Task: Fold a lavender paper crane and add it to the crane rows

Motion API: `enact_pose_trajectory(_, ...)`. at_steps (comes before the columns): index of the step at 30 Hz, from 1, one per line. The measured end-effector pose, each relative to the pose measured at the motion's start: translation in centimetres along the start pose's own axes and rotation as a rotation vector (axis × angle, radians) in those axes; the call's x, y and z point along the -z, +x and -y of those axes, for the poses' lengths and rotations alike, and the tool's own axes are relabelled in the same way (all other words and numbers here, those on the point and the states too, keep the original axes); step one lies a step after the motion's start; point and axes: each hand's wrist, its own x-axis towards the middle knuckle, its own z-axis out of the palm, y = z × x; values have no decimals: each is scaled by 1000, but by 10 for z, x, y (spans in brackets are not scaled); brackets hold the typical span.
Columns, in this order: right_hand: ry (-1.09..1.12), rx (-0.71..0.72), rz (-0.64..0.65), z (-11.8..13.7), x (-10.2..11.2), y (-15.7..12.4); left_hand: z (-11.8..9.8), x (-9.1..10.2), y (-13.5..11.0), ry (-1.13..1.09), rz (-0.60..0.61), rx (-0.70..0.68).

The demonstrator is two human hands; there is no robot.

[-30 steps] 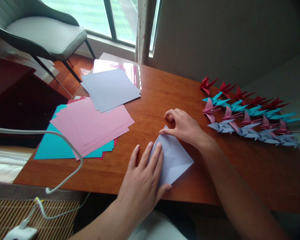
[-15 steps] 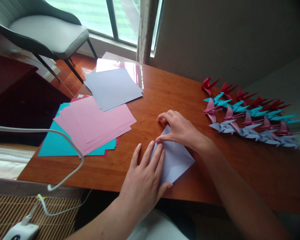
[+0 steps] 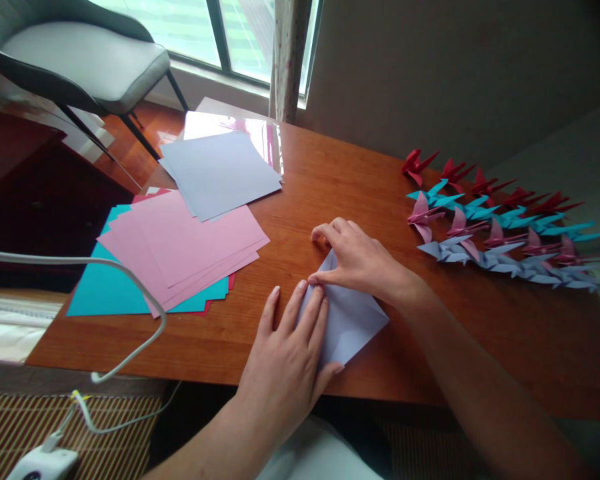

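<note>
Lying palm-down with fingers spread, in the head camera's view, the left hand [image 3: 285,353] covers the left part of a folded pale lavender paper [image 3: 355,323]. The paper rests in a diamond shape on a wooden table [image 3: 330,180], near its front edge; most of what shows of it extends to the right of the left hand. The right hand [image 3: 360,260] arches over its upper part, loosely curled, thumb and forefinger well apart; the thumb tip touches the paper's upper-left edge, just beside the left fingertips. Neither hand grips the paper. Loose pink sheets [image 3: 200,233] lie to the left, and rows of folded paper birds [image 3: 423,215] stand to the right.
</note>
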Motion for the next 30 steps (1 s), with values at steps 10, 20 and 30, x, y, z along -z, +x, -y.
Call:
enact_pose_trajectory(10, 29, -34, 10, -9, 7, 8, -1, 0, 0, 7, 12, 5)
enact_pose_trajectory(20, 161, -166, -61, -44, 13, 20, 1, 2, 1, 20, 9, -3)
enact_pose_trajectory(30, 272, -68, -35, -57, 16, 29, 0, 0, 0, 17, 3, 2)
